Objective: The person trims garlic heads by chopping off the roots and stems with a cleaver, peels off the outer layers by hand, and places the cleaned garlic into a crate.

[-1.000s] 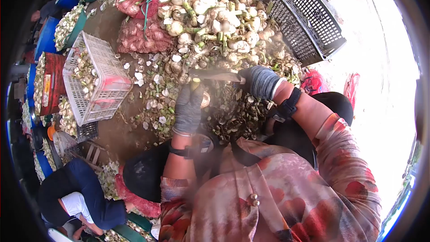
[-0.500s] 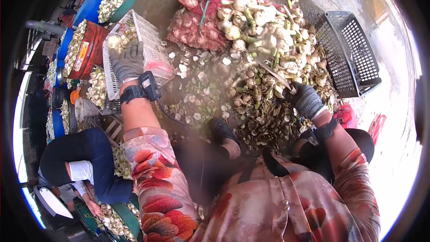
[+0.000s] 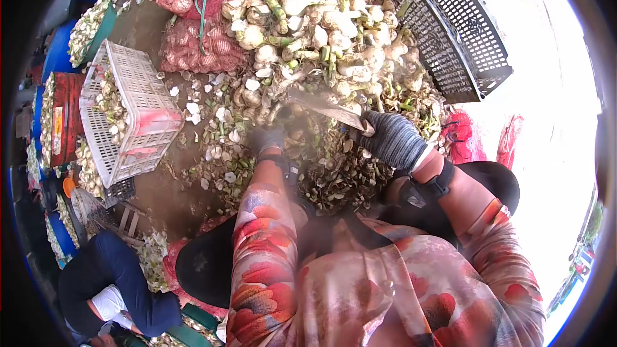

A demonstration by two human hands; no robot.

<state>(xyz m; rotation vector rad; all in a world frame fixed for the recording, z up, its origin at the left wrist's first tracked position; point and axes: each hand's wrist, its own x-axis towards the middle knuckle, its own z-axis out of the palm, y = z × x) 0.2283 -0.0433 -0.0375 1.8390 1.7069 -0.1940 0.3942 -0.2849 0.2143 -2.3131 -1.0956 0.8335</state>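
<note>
My right hand (image 3: 393, 139), in a grey knitted glove, is closed round the handle of a knife (image 3: 328, 109). The blade points left, over the near edge of a heap of garlic bulbs with stalks (image 3: 328, 19). My left hand (image 3: 268, 140), also gloved, is beside the heap, left of the knife. Its fingers are blurred and partly hidden, so what they hold, if anything, is unclear. Trimmed stalks and skins (image 3: 340, 177) lie on the ground between my knees.
A white crate (image 3: 144, 103) holding garlic stands left. Red net sacks (image 3: 202, 45) lie behind it. A black crate (image 3: 450, 38) is at the right, near red netting (image 3: 463, 138). Another person (image 3: 122, 283) bends at the lower left, near several tubs.
My left hand has come back from over the white crate to the near edge of the heap. The knife stays in my right hand. The view has swung to the right.
</note>
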